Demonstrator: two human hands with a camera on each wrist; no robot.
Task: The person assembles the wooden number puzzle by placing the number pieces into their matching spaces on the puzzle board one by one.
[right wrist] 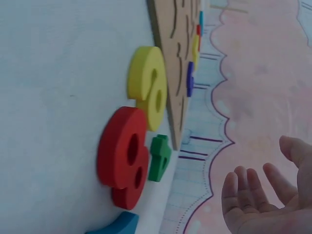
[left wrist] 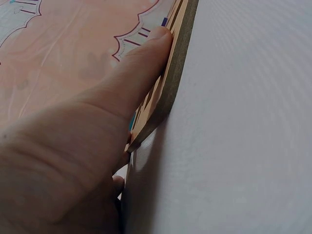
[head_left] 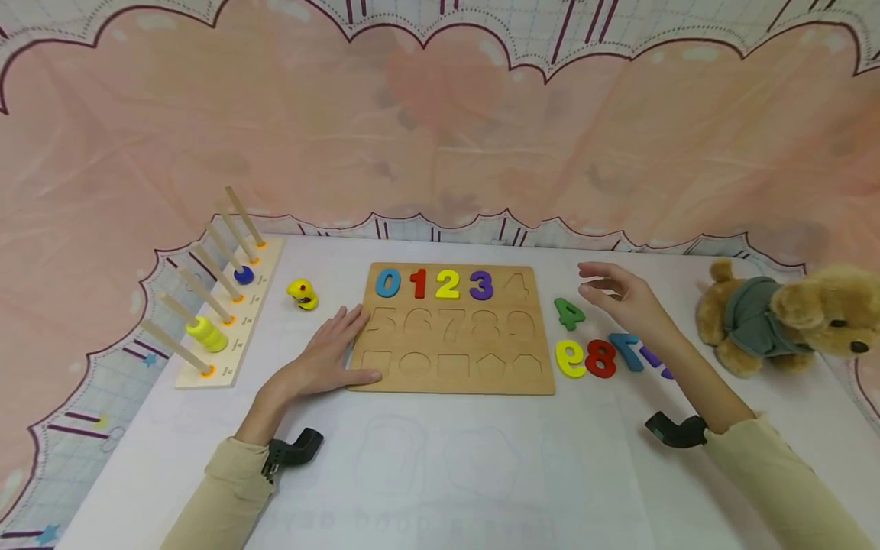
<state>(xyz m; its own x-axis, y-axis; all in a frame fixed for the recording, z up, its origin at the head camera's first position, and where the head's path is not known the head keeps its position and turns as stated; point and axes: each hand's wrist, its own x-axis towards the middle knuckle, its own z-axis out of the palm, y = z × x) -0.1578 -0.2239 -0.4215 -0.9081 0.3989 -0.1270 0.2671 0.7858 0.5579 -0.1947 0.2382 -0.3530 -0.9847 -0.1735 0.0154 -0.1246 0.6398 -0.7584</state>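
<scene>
At table centre: wooden number puzzle board (head_left: 457, 330), flat on white tabletop (head_left: 440, 458). Top row filled with blue 0 (head_left: 388, 283), red 1 (head_left: 418, 283), yellow 2 (head_left: 448, 284), purple 3 (head_left: 480, 285); slot for 4 vacant at the row's 3 o'clock end; middle number row and bottom shape row vacant.

Just off the board's 3 o'clock edge: green 4 (head_left: 568, 313), loose on the table. At its 5 o'clock: yellow 9 (head_left: 571, 357), touching red 8 (head_left: 601, 358); then blue 7 (head_left: 627, 350) and a purple piece partly hidden by the forearm.

Right hand (head_left: 622, 296): hovering just past the green 4 at its 2 o'clock, fingers spread and relaxed, palm empty, touching nothing.

Left hand (head_left: 334, 351): flat against the board's 9 o'clock edge, fingers straight, thumb (left wrist: 141, 68) pressed along the rim, steadying rather than gripping.

Step judged: picking up the next numeral, likely the green 4. Next move calls for lowering the right hand, pinching the piece, carrying it toward 10 o'clock into the vacant slot.

Outlying: peg-and-ring counting rack (head_left: 223, 305) and small yellow toy (head_left: 302, 294) at 9 o'clock; plush dog (head_left: 784, 317) at 3 o'clock.
</scene>
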